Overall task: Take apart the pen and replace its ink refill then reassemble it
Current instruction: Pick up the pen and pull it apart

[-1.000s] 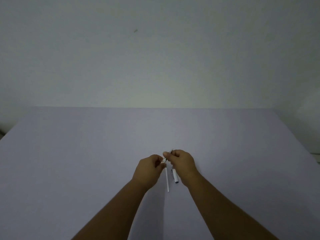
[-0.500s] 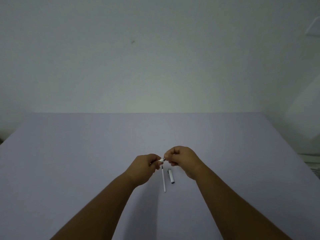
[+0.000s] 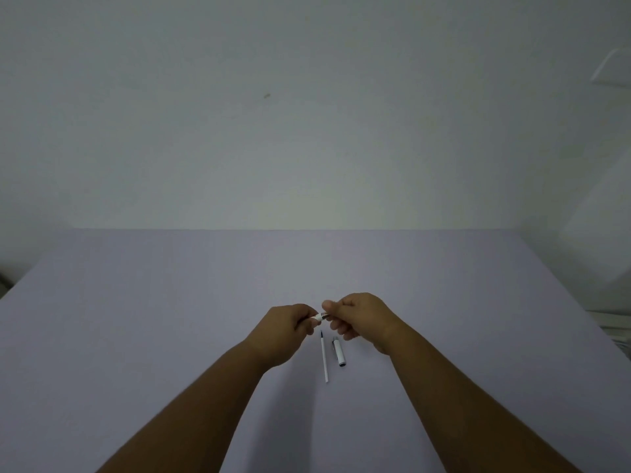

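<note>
Two bare forearms come in from the bottom edge over a lilac table (image 3: 136, 319). Nearest loose parts: thin white ink refill (image 3: 324, 357) lying flat, dark tip pointing away, and just right of it the white pen cap (image 3: 338, 351), not touching. Above them, left hand (image 3: 285, 331) and right hand (image 3: 358, 317) both pinch the pen body (image 3: 320, 316); only a short white-and-metal bit shows between fingertips. Plain wall (image 3: 307, 131) behind.
</note>
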